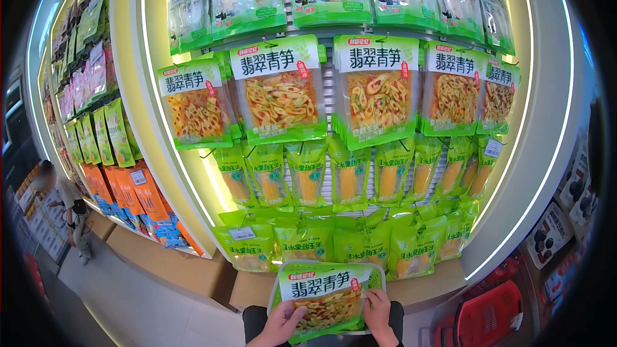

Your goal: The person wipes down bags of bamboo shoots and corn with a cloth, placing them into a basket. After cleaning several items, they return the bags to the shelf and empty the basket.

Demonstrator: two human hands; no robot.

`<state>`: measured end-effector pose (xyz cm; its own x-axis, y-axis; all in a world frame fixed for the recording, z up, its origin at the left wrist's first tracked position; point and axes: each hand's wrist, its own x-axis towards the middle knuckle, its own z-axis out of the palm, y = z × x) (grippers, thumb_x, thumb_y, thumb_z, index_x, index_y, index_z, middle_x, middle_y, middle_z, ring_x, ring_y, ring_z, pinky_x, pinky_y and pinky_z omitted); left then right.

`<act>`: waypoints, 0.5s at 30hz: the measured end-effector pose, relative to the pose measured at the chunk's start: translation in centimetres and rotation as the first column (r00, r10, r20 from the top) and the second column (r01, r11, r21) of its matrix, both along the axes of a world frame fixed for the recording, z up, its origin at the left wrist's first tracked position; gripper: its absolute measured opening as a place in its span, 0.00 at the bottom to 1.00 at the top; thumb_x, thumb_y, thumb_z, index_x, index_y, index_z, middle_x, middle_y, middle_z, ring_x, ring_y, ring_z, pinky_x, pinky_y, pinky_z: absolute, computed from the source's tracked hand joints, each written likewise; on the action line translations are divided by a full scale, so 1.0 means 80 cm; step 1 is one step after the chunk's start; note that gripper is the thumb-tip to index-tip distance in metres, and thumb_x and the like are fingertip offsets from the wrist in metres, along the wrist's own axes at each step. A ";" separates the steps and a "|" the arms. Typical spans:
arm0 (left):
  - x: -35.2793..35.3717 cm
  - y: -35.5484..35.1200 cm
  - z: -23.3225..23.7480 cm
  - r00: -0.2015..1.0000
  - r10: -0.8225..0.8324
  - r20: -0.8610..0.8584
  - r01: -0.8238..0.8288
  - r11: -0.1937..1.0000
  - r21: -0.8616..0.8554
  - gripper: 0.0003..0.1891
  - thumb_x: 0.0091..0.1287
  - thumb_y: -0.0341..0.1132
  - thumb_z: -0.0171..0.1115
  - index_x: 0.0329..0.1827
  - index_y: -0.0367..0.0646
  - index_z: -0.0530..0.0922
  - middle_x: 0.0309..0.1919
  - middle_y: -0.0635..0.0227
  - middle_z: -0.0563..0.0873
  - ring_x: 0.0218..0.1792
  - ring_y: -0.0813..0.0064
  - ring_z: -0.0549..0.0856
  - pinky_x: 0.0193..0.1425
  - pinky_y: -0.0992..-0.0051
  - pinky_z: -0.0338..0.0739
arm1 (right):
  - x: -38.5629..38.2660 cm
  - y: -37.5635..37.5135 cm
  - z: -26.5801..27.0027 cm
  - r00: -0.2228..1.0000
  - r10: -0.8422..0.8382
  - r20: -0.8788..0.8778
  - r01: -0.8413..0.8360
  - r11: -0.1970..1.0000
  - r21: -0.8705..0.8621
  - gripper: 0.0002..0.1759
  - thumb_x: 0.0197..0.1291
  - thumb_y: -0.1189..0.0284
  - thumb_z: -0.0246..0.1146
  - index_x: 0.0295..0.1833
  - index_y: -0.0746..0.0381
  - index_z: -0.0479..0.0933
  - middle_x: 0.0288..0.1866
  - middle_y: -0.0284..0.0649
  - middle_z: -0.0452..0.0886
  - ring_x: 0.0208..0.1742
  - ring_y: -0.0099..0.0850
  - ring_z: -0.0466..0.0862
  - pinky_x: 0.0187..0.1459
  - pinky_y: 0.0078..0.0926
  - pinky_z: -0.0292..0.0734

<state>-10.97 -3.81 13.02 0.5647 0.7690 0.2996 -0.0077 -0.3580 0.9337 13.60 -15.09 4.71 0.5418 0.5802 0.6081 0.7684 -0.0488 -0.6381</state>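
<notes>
A clear-windowed packet of sliced green bamboo shoots [329, 307], with a white and green label, lies tilted face-up at the bottom centre of the head view. My left hand [283, 321] is closed on its left edge, thumb over the front. At the right edge, my right hand [377, 311] grips the same packet with its fingers curled. Around and beneath the packet is a light green basket [382, 275], resting at my lap. The packet covers what else the basket may hold.
Ahead, a lit display wall carries hanging bamboo shoot packets [378, 93], pale packs [247, 0] above and green corn packs [350, 170] below. Brown boxes [164, 263] line its foot. A red basket [491, 315] stands right; a person [71, 212] stands in the left aisle.
</notes>
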 end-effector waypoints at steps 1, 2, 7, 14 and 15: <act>-0.004 0.016 0.020 0.999 0.025 0.040 -0.026 0.999 0.031 0.12 0.76 0.34 0.67 0.36 0.41 0.73 0.22 0.80 0.65 0.25 0.87 0.64 0.27 0.78 0.60 | 0.002 -0.004 -0.016 0.998 0.009 -0.070 -0.013 0.998 -0.063 0.13 0.55 0.86 0.66 0.46 0.65 0.86 0.44 0.47 0.85 0.46 0.48 0.86 0.46 0.39 0.82; -0.001 0.025 0.055 0.987 0.075 0.145 -0.067 0.996 -0.059 0.18 0.74 0.33 0.69 0.30 0.44 0.67 0.23 0.82 0.62 0.25 0.87 0.61 0.28 0.78 0.57 | -0.001 -0.007 -0.025 0.998 0.020 -0.064 -0.024 0.998 -0.058 0.13 0.55 0.86 0.66 0.46 0.65 0.86 0.44 0.47 0.85 0.46 0.48 0.86 0.46 0.39 0.82; 0.025 0.107 0.224 0.885 0.120 0.449 -0.183 0.978 0.098 0.11 0.74 0.26 0.66 0.57 0.35 0.81 0.36 0.79 0.76 0.31 0.93 0.71 0.36 0.87 0.67 | -0.004 -0.020 -0.116 0.985 0.064 -0.161 -0.099 0.970 -0.223 0.09 0.63 0.81 0.66 0.47 0.66 0.86 0.45 0.50 0.84 0.48 0.50 0.85 0.48 0.45 0.81; 0.079 0.224 0.373 0.804 0.009 0.594 -0.173 0.960 0.220 0.14 0.76 0.26 0.64 0.62 0.35 0.77 0.55 0.64 0.87 0.53 0.82 0.85 0.56 0.80 0.80 | -0.008 -0.023 -0.138 0.991 -0.019 -0.129 -0.003 0.986 -0.165 0.16 0.64 0.77 0.66 0.57 0.65 0.84 0.55 0.57 0.85 0.58 0.57 0.82 0.59 0.47 0.78; 0.085 0.235 0.382 0.800 -0.012 0.600 -0.180 0.949 0.259 0.15 0.76 0.27 0.64 0.63 0.35 0.77 0.54 0.65 0.87 0.54 0.82 0.84 0.57 0.80 0.80 | -0.009 -0.024 -0.143 0.990 -0.028 -0.142 0.004 0.986 -0.167 0.17 0.64 0.77 0.66 0.58 0.64 0.83 0.56 0.57 0.85 0.57 0.57 0.83 0.59 0.47 0.79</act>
<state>-4.17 15.00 43.56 0.1416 0.6287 0.7646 -0.4764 -0.6338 0.6094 12.92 -17.00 -6.73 0.6260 0.6575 0.4194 0.6681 -0.1747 -0.7233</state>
